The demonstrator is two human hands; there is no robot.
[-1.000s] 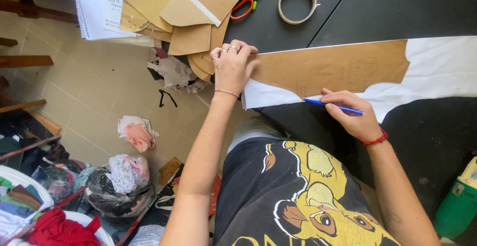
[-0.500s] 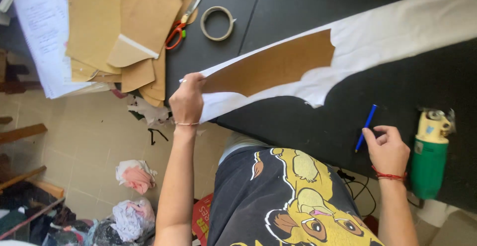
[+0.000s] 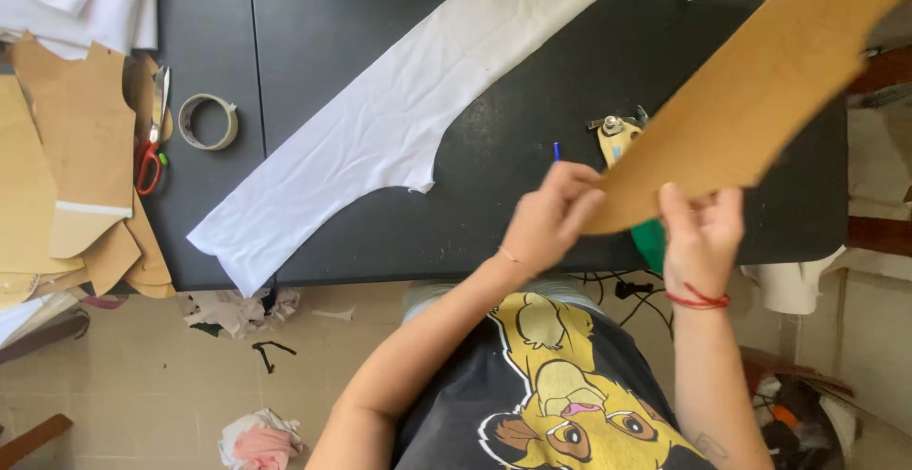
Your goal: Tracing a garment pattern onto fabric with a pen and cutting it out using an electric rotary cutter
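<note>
Now, both hands are up off the table, pinching the near end of the cardboard pattern. The left hand is closed on its lower edge, fingers curled over the top face. The right hand grips the same end just beside it, fingers hooked over the edge, red cord at the wrist. From the hands the pattern runs toward 1 o'clock and out of view at the top right, held in the air and tilted.

The white fabric piece lies flat on the black table at about 10 o'clock from the hands, well apart from the pattern. A blue pen lies at 12 o'clock of the left hand, mostly hidden behind it. A yellow and green cutter sits under the pattern's near end, partly covered. At far left: tape roll, red-handled scissors and a stack of further cardboard pieces.

Risks, my judgement:
- The pattern is long and held only at one end; it could sag or crease.
- Its low end passes close over the cutter and pen; a downward swing may knock either.
- The fabric's corner lies at the table edge at 8 o'clock; a brush could drag it off or shift it.
</note>
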